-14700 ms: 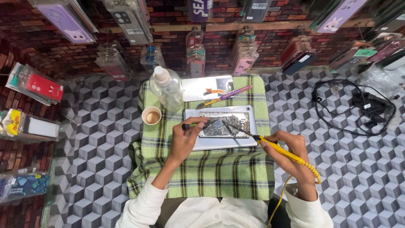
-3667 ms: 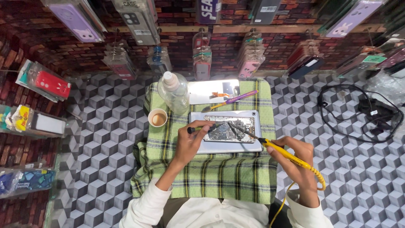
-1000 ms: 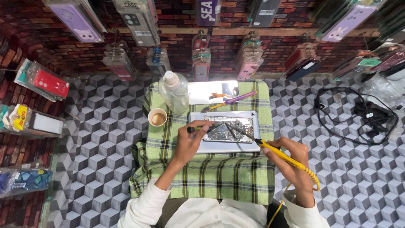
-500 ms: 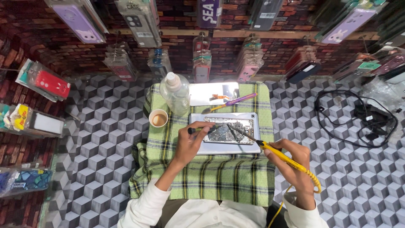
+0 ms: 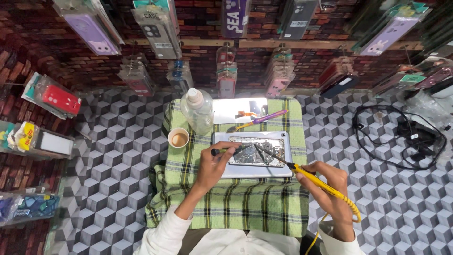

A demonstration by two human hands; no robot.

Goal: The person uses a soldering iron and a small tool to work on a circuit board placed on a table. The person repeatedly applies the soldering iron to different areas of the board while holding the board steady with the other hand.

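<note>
Centrally, opened phone point(image 5: 257, 152), between left hand point(image 5: 213, 166), right hand point(image 5: 330, 189)

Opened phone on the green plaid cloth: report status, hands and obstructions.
Left hand holds dark slim tool on opened phone. Right hand grips yellow soldering iron, tip over board. Paper cup, clear bottle stand clear.

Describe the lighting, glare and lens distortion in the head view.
Head view: the glossy panel behind the opened phone glares white; wide-angle lens bows the shelf and splays the hanging packages outward; edges go dim and soft; left hand and right hand with the yellow soldering iron stay evenly lit and sharp.
</note>
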